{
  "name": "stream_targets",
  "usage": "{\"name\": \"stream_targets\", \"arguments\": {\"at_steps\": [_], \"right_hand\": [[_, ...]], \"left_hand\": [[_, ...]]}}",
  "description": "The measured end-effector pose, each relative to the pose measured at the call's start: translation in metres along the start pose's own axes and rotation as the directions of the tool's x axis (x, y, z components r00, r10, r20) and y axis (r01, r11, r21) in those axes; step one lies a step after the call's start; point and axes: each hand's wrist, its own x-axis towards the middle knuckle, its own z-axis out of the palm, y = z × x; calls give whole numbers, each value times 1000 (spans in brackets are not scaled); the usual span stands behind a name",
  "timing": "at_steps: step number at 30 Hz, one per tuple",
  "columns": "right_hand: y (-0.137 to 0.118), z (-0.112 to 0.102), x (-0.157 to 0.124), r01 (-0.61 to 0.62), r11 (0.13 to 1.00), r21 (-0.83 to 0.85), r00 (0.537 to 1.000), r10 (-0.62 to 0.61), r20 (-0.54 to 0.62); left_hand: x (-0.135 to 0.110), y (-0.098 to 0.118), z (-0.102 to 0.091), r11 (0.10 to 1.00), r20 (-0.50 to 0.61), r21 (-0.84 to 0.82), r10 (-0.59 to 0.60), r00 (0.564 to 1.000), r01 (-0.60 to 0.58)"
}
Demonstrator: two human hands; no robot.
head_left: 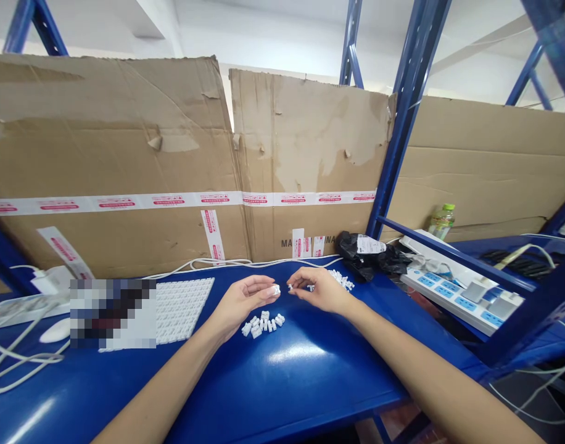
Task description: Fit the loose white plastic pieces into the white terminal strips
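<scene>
My left hand (pixel 243 298) pinches a small white plastic part (pixel 276 289) at its fingertips, above the blue table (pixel 282 382). Facing it a few centimetres to the right, my right hand (pixel 316 288) pinches a tiny white piece (pixel 290 287). Just below the left hand lies a small heap of several white plastic parts (pixel 263 324). A second scatter of white parts (pixel 342 280) lies behind the right hand. A white gridded tray (pixel 183 306) rests flat to the left of my left hand.
Cardboard sheets (pixel 181 160) wall off the back of the table. A crumpled black bag (pixel 368 254) lies at the back right, beside a white power strip (pixel 453 290) and a green-capped bottle (pixel 441 220). White cables (pixel 14 364) and a mouse (pixel 55 330) sit far left. Blue rack posts (pixel 403 117) stand on the right.
</scene>
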Motion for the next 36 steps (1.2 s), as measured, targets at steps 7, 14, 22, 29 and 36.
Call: {"name": "stream_targets", "arguments": {"at_steps": [7,14,22,29,36], "right_hand": [[27,-33,0,-150,782,-605,988,97,-119],[21,-28,0,-132,889,-439,985,69,-157],[-8,13,1,191,981,-45,982,-191,13],[-10,10,1,159,985,-66,987,-157,41],[8,-19,0,81,969,-233,994,-97,-56]], "left_hand": [[0,1,1,998,-37,65,2,999,0],[0,4,7,998,-49,60,-3,999,6],[-3,0,7,999,53,48,-25,998,22],[-1,-1,8,998,120,26,-54,991,51],[1,12,-13,995,-89,87,-45,995,53]]}}
